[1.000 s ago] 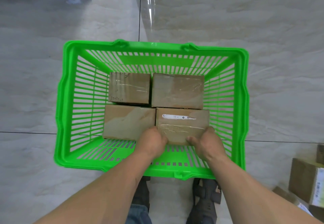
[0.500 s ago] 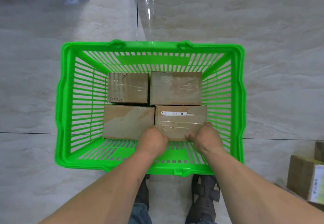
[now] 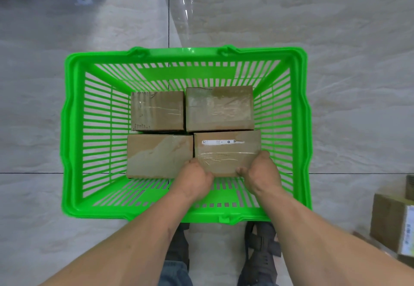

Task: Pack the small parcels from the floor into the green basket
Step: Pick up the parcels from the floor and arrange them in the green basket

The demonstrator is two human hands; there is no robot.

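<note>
Both hands are seen inside the basket, curled around the near edge of one parcel. The left hand [image 3: 194, 177] is closed over the near-left corner of the labelled parcel [image 3: 227, 152]; the right hand [image 3: 261, 170] is closed over its near-right corner, thumb lying along the right edge. How far the fingers reach under the box cannot be told.

Floor [image 3: 358, 84]: pale marbled tiles, dark grout lines crossing beneath the basket.

Basket [image 3: 74, 129]: green, slatted walls, set on the floor directly ahead of the person's feet [image 3: 262, 261].

Four brown parcels are counted in the basket, arranged two by two and touching. The far-right parcel [image 3: 219, 108] is recorded as the broadest, taped across the top. The near-left parcel [image 3: 159, 155] sits just beside the labelled parcel. The far-left parcel [image 3: 157, 111] is the smallest and sits lower than its neighbour. The labelled parcel occupies the near-right place and carries a narrow white strip label near its far edge.

More boxes [image 3: 391, 223] are noted on the floor at the right edge, well apart from the basket.
</note>
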